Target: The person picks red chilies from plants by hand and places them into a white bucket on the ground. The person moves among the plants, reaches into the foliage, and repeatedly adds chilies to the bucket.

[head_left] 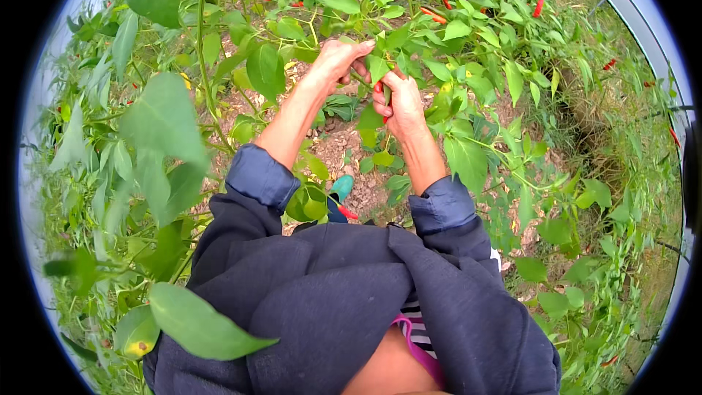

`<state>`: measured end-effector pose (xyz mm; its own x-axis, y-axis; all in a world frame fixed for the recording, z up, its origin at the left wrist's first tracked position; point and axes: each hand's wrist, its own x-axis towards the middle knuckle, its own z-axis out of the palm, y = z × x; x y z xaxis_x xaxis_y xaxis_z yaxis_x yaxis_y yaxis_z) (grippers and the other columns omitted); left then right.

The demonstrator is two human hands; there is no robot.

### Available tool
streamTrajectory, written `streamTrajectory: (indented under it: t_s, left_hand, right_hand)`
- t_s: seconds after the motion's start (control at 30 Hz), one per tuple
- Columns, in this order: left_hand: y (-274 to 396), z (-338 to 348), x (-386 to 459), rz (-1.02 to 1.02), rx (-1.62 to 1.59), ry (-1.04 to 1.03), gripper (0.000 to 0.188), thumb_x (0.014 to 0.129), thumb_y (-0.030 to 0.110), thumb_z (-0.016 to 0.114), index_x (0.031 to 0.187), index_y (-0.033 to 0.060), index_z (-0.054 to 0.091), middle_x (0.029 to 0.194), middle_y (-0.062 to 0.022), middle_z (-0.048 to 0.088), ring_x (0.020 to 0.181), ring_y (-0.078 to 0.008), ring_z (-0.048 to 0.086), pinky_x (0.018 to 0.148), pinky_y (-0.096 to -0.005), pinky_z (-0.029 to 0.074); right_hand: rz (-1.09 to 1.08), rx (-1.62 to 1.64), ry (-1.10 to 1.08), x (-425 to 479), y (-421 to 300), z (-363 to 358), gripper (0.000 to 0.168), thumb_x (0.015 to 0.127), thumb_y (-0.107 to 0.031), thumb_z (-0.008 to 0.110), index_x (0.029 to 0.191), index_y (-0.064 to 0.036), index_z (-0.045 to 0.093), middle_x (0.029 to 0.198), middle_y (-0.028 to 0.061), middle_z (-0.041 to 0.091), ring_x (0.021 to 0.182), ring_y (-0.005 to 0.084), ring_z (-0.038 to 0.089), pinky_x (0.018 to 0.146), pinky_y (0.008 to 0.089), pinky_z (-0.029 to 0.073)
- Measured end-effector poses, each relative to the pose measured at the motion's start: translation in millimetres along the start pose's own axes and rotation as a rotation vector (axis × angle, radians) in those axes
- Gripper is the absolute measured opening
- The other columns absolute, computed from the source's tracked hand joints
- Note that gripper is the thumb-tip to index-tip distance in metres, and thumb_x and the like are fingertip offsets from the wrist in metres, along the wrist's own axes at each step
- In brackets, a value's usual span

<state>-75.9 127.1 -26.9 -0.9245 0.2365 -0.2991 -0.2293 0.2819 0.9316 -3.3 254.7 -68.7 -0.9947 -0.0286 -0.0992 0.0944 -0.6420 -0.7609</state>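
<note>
My left hand [341, 60] reaches into the top of a chilli plant, its thumb and fingers closing around a stem beside a green leaf [378, 67]. Close on its right, my right hand [401, 97] has red chilli peppers [379, 86] between its palm and curled fingers, while its fingertips touch the same foliage. Leaves partly cover the fingertips of both hands. Orange-red chillies [434, 15] hang on the plant above my right hand. Lower down, a single red chilli [347, 212] hangs near my left sleeve.
Tall leafy chilli stems [203, 44] stand close on the left, with large leaves [164, 120] near the camera. More chilli plants spread to the right beside dry grass [589, 115]. Bare soil [343, 145] and a teal shoe [342, 187] show below the hands.
</note>
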Motion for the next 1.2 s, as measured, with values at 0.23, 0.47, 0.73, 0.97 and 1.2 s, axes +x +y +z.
streamTrajectory:
  t_s: [0.23, 0.47, 0.73, 0.97, 1.2]
  left_hand:
    - [-23, 35, 10, -0.004, -0.632, -0.251, 0.017, 0.084, 0.021, 0.058, 0.083, 0.0048, 0.058, 0.056, 0.0006, 0.049, 0.043, -0.0079, 0.041, 0.045, -0.0261, 0.037]
    - [-25, 65, 18, 0.065, -0.461, 0.066, 0.013, 0.08, 0.011, 0.053, 0.073, 0.0011, 0.06, 0.055, -0.0054, 0.054, 0.045, -0.0139, 0.05, 0.039, -0.028, 0.038]
    - [-13, 49, 38, 0.35, 0.314, 0.425, 0.02, 0.065, 0.018, 0.057, 0.056, -0.0008, 0.055, 0.06, -0.021, 0.057, 0.057, -0.0324, 0.057, 0.058, -0.0434, 0.043]
    - [-52, 74, 61, 0.811, -0.091, 0.401, 0.027, 0.075, 0.032, 0.059, 0.087, 0.0077, 0.057, 0.077, -0.0089, 0.061, 0.074, -0.0228, 0.06, 0.063, -0.0349, 0.047]
    - [-19, 76, 21, 0.646, 0.654, 0.204, 0.027, 0.075, 0.028, 0.056, 0.079, 0.0012, 0.057, 0.067, -0.0211, 0.058, 0.067, -0.0406, 0.057, 0.059, -0.047, 0.045]
  right_hand:
    - [0.06, -0.021, -0.151, -11, -19, -22, 0.02, 0.087, -0.016, 0.037, 0.081, -0.001, 0.05, 0.066, 0.0041, 0.049, 0.046, 0.0068, 0.037, 0.034, 0.0188, 0.025]
    - [0.15, 0.068, 0.104, -9, -19, -14, 0.015, 0.087, -0.02, 0.052, 0.081, -0.007, 0.048, 0.06, 0.0021, 0.049, 0.039, 0.0052, 0.032, 0.032, 0.0185, 0.023]
    - [0.279, -0.403, -0.2, -60, -34, 48, 0.015, 0.085, -0.023, 0.052, 0.084, -0.008, 0.053, 0.055, -0.0035, 0.044, 0.036, 0.0028, 0.029, 0.032, 0.018, 0.019]
    - [-0.028, -0.111, -0.331, -30, -95, 74, 0.014, 0.084, -0.016, 0.056, 0.084, -0.006, 0.047, 0.067, 0.0006, 0.048, 0.042, 0.0033, 0.035, 0.033, 0.0173, 0.024]
    - [-0.174, -0.796, -0.059, 97, -83, 82, 0.011, 0.079, -0.014, 0.059, 0.075, -0.004, 0.055, 0.062, 0.0024, 0.051, 0.048, 0.0119, 0.046, 0.042, 0.0293, 0.036]
